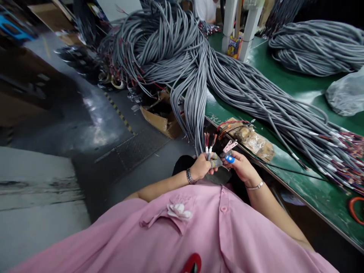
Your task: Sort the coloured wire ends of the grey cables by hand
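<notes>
My left hand (202,167) is closed around grey cables (209,154) in front of my shirt. Two white-banded ends stick up from it, with thin red and dark wires (206,139) fanned out at the top. Grey coverings wrap some of my fingers. My right hand (242,167) is beside it, its thumb in a blue finger cot (229,159) pressed towards the fingers. Reddish wire ends (226,164) show under that thumb, partly hidden. A pink clip (230,146) sits just above the right fingers; whether they touch it I cannot tell.
A large heap of grey cables (159,41) drapes over the green bench (287,89) and hangs off its edge. Taped cardboard (256,142) lies near my right hand. A cable coil (318,47) and plastic bag (347,93) are farther right; an open carton (162,117) stands below.
</notes>
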### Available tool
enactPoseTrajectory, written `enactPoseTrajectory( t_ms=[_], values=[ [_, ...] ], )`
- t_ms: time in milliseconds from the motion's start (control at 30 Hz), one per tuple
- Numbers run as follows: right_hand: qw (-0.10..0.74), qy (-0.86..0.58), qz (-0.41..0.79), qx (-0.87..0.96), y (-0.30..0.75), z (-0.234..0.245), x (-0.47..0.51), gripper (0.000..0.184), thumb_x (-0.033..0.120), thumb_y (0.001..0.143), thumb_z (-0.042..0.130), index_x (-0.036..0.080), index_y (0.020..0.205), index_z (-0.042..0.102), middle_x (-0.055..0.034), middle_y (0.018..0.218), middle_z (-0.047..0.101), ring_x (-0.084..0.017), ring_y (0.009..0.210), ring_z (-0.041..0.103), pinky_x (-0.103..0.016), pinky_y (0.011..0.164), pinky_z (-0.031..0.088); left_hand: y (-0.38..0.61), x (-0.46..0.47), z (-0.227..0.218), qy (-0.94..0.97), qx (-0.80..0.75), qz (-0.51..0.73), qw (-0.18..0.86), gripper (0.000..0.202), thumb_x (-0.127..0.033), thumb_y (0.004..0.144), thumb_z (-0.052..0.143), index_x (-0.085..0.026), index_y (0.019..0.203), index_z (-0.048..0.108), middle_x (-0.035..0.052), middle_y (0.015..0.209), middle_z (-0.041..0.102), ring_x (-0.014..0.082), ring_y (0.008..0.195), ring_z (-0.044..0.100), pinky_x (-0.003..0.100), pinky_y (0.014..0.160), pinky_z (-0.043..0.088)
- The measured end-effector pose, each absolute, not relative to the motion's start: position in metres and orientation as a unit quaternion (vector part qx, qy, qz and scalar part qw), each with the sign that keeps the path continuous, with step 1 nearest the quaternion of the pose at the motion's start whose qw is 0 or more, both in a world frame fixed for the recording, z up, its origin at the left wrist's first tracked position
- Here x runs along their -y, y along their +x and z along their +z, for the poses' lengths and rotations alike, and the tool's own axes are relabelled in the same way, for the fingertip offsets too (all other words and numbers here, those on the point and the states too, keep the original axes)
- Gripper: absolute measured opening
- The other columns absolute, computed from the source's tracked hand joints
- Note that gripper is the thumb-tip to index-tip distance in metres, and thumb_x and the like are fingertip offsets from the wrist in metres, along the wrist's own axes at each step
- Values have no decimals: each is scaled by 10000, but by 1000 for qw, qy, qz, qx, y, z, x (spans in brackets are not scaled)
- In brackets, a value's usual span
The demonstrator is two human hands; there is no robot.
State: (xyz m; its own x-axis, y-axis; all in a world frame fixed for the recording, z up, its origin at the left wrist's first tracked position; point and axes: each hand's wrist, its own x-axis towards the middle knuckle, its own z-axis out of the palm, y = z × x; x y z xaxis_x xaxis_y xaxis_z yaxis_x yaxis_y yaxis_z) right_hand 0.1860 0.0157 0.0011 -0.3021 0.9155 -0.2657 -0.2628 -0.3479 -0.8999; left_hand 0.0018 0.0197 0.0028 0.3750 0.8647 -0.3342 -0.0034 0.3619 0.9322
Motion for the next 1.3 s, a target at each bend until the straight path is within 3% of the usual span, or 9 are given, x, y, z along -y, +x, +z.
enactPoseTrajectory(
  t_ms=[133,433,700,833,1000,1300],
  values=[
    [414,-444,660,442,183,6,-13,267,379,687,793,190,839,682,19,722,641,-105,615,518,-246,603,408,3,-18,4,474,-463,315,680,222,-321,702,685,-148,632,564,-17,497,568,54,338,442,178,343,279],
    [432,-466,628,450,173,7,-10,294,442,680,778,175,737,669,26,621,601,-103,561,468,-266,572,364,1,-14,0,455,-481,334,671,171,-283,693,668,-146,657,572,-18,520,588,53,348,459,175,350,274],
    [433,-446,656,429,181,0,-10,260,418,722,770,196,836,697,9,724,660,-120,643,558,-267,649,443,-2,-15,0,437,-461,354,687,208,-313,705,666,-136,646,575,-18,499,578,49,337,438,173,340,259],
    [452,-430,705,338,196,-14,-14,371,543,753,705,207,910,701,-41,868,709,-148,722,626,-308,732,509,-5,-19,4,424,-434,352,713,255,-348,690,698,-128,652,575,-14,499,576,47,328,430,172,333,257],
    [489,-391,736,257,193,-19,-27,559,721,736,589,197,896,701,-48,843,698,-134,665,612,-273,650,519,-3,-25,11,411,-397,342,746,234,-312,672,710,-126,658,570,-12,486,567,47,316,412,167,312,250],
    [571,-339,717,212,166,-12,-36,343,540,790,675,197,800,665,1,732,668,-129,658,604,-258,634,501,6,-33,14,367,-383,341,776,219,-299,663,701,-132,677,560,-15,467,550,46,312,385,168,310,238]
  ],
)
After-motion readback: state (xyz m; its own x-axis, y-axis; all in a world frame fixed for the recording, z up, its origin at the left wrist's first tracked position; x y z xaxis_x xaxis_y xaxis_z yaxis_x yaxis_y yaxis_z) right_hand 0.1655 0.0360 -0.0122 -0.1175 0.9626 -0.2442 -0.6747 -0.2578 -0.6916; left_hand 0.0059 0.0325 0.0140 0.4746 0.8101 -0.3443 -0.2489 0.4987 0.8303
